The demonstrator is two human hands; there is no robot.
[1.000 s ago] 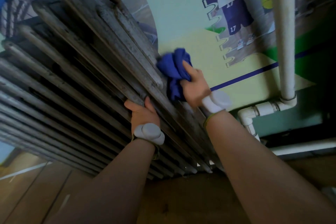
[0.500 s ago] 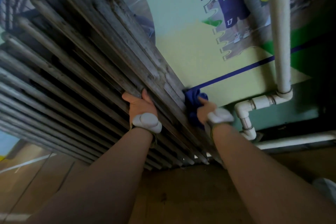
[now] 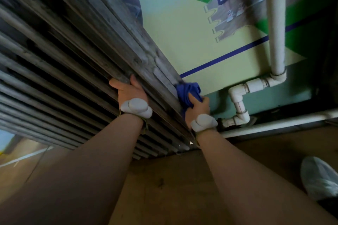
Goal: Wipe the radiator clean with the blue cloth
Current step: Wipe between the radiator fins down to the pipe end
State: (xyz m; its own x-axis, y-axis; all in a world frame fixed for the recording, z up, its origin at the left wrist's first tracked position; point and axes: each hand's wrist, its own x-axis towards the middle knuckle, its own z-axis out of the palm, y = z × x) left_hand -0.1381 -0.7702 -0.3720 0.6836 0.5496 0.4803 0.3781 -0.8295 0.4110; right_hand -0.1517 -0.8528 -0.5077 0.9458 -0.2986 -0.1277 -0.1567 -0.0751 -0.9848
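The grey, grimy radiator (image 3: 76, 56) fills the left half of the view, its ribs running from upper left down to the floor. My right hand (image 3: 198, 107) grips the bunched blue cloth (image 3: 186, 91) and presses it against the radiator's rightmost rib, low down near the wall. My left hand (image 3: 129, 90) holds a rib a little to the left, fingers curled round its edge and thumb out to the left. Both wrists carry white pads.
A white pipe (image 3: 276, 23) runs down the painted wall at right and bends through elbows (image 3: 237, 97) toward the radiator's foot. A horizontal pipe (image 3: 274, 126) follows the skirting. Brown floor (image 3: 173, 179) lies below; a covered shoe (image 3: 320, 179) sits at lower right.
My right hand has drawn the blue cloth down along the rightmost rib, from mid-height to near its lower end. My left hand kept its hold on the rib.
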